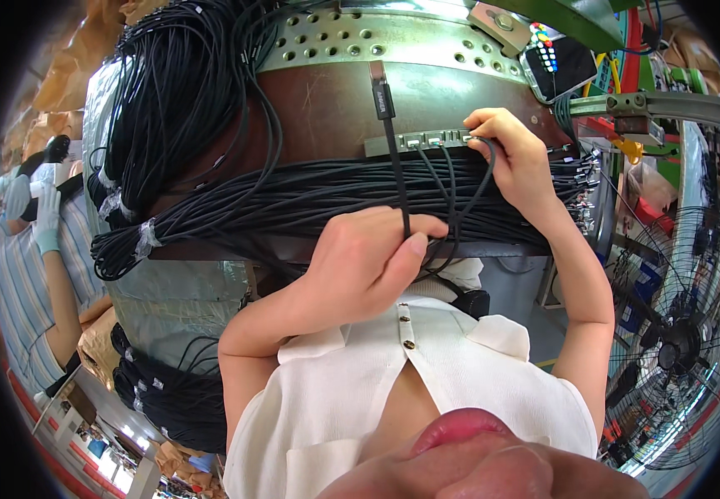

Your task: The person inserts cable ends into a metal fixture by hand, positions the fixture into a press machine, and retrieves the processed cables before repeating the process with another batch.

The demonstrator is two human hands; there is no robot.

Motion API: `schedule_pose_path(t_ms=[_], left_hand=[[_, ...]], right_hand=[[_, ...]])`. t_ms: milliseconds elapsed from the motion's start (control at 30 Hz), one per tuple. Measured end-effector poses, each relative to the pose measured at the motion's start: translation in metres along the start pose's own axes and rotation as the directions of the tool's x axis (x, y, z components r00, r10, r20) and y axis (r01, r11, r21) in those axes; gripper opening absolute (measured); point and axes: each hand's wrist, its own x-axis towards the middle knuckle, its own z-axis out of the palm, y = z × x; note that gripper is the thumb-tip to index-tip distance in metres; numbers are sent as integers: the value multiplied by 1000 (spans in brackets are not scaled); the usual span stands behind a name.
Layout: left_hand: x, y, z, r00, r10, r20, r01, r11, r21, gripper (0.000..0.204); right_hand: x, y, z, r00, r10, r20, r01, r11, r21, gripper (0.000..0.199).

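Observation:
My left hand (364, 262) is closed, thumb against forefinger, around a black cable (398, 179). That cable runs up to a flat black connector (383, 101) resting on the brown work surface. The fingertips of my right hand (516, 154) pinch a cable end at the right part of a slotted metal block (389, 145); the fingers partly hide its plug. Other cable ends sit in the block's slots, their dark cables (447, 179) hanging down toward my left hand. A long bundle of black cables (318, 195) lies just below the block.
A big heap of black cables (185, 91) covers the left side. Behind is a perforated metal plate (335, 37). A phone-like dark device (558, 71) lies at the far right. A caged fan (680, 345) stands at right; a gloved co-worker's hand (47, 220) is at left.

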Motion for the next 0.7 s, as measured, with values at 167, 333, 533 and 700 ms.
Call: schedule_pose_path(t_ms=[167, 333, 533, 700], left_hand=[[10, -8, 16, 982, -112, 153, 115, 993, -8, 33], [14, -10, 21, 978, -52, 204, 28, 993, 119, 32], [20, -5, 19, 985, 3, 170, -15, 998, 69, 34], [16, -4, 9, 991, -73, 117, 85, 991, -104, 33]], right_hand=[[5, 0, -7, 995, 8, 101, -2, 998, -56, 17], [34, -31, -48, 904, 319, 285, -417, 807, 418, 29], [11, -73, -19, 972, 189, 141, -235, 765, 599, 27], [-2, -71, -18, 984, 171, 54, -117, 379, 918, 19]])
